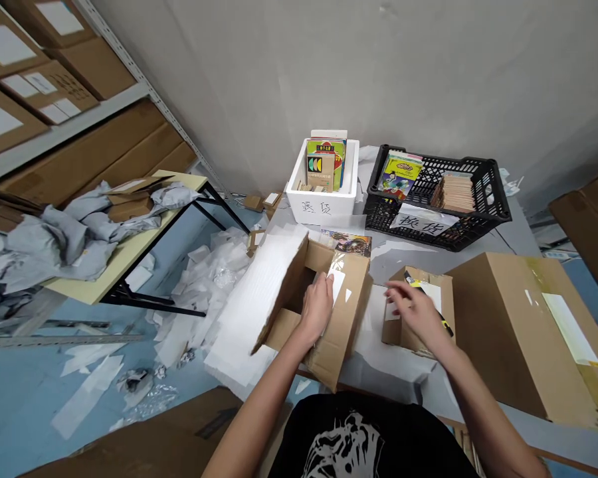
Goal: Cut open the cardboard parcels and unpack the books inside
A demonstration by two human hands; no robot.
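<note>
Two bare hands are at work, the left grip [319, 309] pressed, hold unclear, against a brown corrugated carton [351, 312] at twelve o'clock, the right grip [413, 312] spread open above a smaller brown carton [393, 332] at two.

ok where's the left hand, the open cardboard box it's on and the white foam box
left hand [319, 309], head view, back of the hand
open cardboard box [346, 332], head view, flap right of the hand
white foam box [319, 209], head view, front wall

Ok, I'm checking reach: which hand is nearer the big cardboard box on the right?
Right. The right hand is just left of the big cardboard box, over a small open carton; the left hand is farther left, on a larger open carton.
</note>
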